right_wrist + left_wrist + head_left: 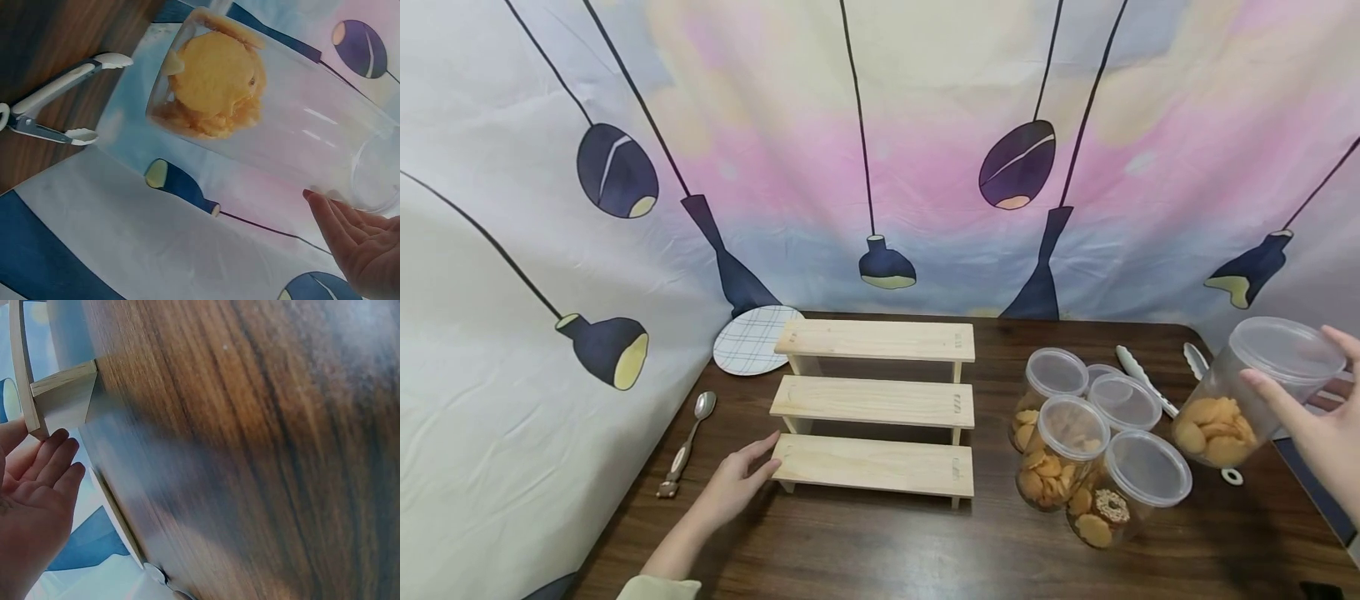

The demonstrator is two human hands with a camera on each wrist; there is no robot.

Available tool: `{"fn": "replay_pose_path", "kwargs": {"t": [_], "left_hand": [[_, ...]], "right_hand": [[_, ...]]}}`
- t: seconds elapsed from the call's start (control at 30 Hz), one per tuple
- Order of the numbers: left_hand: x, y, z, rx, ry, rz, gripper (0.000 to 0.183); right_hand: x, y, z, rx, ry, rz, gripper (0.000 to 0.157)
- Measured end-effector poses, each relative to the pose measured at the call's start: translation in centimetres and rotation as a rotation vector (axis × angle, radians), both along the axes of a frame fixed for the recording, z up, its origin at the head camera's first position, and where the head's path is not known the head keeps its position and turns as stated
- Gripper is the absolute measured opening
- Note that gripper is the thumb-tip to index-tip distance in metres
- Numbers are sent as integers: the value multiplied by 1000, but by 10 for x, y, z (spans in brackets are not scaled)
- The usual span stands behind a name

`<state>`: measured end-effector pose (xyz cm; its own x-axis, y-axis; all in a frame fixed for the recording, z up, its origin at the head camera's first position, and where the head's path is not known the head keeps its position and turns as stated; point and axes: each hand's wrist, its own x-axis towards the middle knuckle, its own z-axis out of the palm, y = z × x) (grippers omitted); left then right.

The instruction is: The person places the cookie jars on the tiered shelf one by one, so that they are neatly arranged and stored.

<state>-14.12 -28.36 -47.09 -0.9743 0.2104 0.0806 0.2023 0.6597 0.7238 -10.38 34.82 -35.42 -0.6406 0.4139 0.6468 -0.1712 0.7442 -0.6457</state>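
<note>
My right hand (pixel 1326 408) grips a clear plastic jar (pixel 1213 429) near its lid. The jar is tilted above the right side of the table, and round golden cookies (pixel 215 78) lie at its bottom. On the other side, my left hand (pixel 737 483) pinches the left end of the lowest of three stepped wooden shelves (pixel 872 467). In the left wrist view, the thumb and fingers stand on either side of that board's end (pixel 37 419). Several lidded jars (pixel 1063 429) of cookies are grouped between the shelves and the raised jar.
White-tipped tongs (pixel 56 87) lie on the dark wooden table (pixel 850 550), behind the raised jar. A spoon (pixel 688 446) rests left of the shelves. At the back left is a checked white oval mat (pixel 748 342). Lamp-printed cloth (pixel 925 167) hangs behind.
</note>
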Motion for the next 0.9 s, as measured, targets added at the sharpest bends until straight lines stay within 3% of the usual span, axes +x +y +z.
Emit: {"fn": "replay_pose_path", "kwargs": {"t": [0.23, 0.47, 0.57, 0.9], "left_hand": [[-2, 0, -1, -8, 3, -6, 47], [0, 1, 2, -22, 32, 9, 45], [1, 1, 2, -30, 41, 19, 45], [1, 2, 1, -17, 26, 28, 45]], "right_hand": [[-1, 3, 9, -18, -17, -89, 78], [-2, 0, 26, 4, -60, -107, 77], [-5, 7, 24, 26, -55, -110, 78], [-4, -20, 54, -1, 36, 25, 74]]}}
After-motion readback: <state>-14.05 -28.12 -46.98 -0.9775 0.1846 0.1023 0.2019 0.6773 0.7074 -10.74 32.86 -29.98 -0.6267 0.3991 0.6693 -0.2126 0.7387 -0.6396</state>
